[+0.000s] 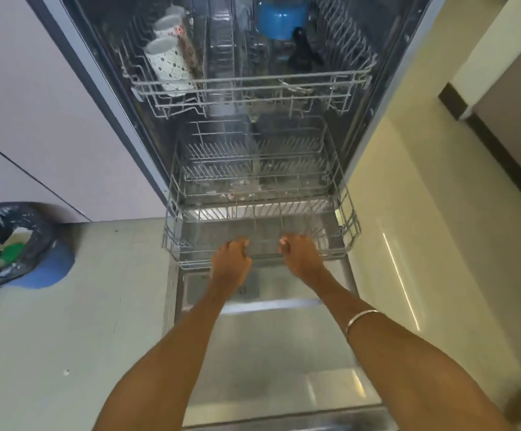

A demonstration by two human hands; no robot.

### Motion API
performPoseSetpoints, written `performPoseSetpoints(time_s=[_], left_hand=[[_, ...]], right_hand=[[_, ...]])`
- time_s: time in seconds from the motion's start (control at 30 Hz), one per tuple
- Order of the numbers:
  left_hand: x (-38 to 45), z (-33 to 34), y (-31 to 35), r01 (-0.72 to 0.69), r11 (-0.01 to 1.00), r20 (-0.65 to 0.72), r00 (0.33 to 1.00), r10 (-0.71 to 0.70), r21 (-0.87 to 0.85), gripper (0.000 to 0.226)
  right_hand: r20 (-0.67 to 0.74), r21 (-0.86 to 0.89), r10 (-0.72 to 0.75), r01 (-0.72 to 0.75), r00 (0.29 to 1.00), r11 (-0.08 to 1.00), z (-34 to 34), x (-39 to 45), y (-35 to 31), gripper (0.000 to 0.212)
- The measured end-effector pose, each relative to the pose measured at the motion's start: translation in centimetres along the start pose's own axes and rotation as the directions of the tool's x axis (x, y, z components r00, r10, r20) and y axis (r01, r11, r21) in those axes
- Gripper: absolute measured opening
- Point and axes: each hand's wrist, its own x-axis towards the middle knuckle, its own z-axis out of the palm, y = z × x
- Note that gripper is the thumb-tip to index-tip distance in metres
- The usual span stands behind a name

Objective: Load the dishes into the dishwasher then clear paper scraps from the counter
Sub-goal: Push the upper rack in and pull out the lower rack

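Far left on the floor sits a lined bin [19, 247] with scraps in it, handy for the paper later. At centre, left hand [232, 259] and right hand [301, 255] both curl their fingers round the front rail of the empty lower rack [262, 213], which sits partly out over the open dishwasher door [271, 353], likely for loading room. Above, the upper rack [250, 85] holds patterned cups [167, 63] at left and a blue pot [279, 18] at right.
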Motion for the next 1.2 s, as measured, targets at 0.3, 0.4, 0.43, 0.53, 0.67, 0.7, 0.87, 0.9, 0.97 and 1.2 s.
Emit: performPoseSetpoints(time_s=[0.3,0.4,0.43,0.53,0.67,0.7,0.87,0.9,0.97,1.2], left_hand=[[-8.6,-0.5,0.1,0.075,0.997,0.171,0.983,-0.071,-0.018,0.023],[-11.3,-1.2,0.2,0.098,0.995,0.240,0.967,-0.088,-0.028,0.020],[-12.1,-1.4,0.3,0.098,0.995,0.264,0.960,-0.089,-0.023,0.020],[-14.6,-2.2,0.6,0.098,0.995,0.343,0.935,-0.088,-0.012,0.021],[-17.4,-2.8,0.8,0.115,0.993,0.412,0.906,-0.097,-0.018,0.020],[-18.0,-2.8,0.8,0.125,0.992,0.430,0.897,-0.107,-0.014,0.020],[-20.3,-3.0,1.0,0.175,0.983,0.497,0.849,-0.180,0.056,0.019],[-20.8,-2.8,0.9,0.209,0.976,0.507,0.836,-0.209,0.058,0.018],[-21.2,-2.9,1.1,0.267,0.962,0.507,0.822,-0.260,0.059,0.019],[-22.3,-9.4,5.2,0.093,0.980,0.535,0.827,-0.176,0.178,0.051]], right_hand=[[0.062,0.024,0.092,-0.094,0.994,0.995,0.0,-9.1,-0.7,0.022],[0.123,0.030,0.111,-0.115,0.986,0.993,0.1,-11.9,-0.9,0.025],[0.139,0.040,0.114,-0.121,0.984,0.992,0.0,-12.9,-1.0,0.025],[0.181,0.033,0.116,-0.124,0.977,0.992,-0.7,-15.6,-1.4,0.023],[0.273,0.017,0.152,-0.163,0.950,0.987,-1.3,-18.5,-1.9,0.022],[0.292,0.012,0.159,-0.170,0.943,0.985,-1.3,-19.0,-2.0,0.022],[0.402,-0.005,0.225,-0.243,0.888,0.970,-1.9,-20.8,-2.4,0.023],[0.416,-0.022,0.245,-0.259,0.876,0.966,-2.0,-21.0,-2.5,0.024],[0.433,-0.054,0.282,-0.288,0.856,0.956,-2.2,-21.2,-2.5,0.027],[0.568,-0.225,0.381,-0.308,0.730,0.925,-7.5,-21.3,-6.5,0.052]])
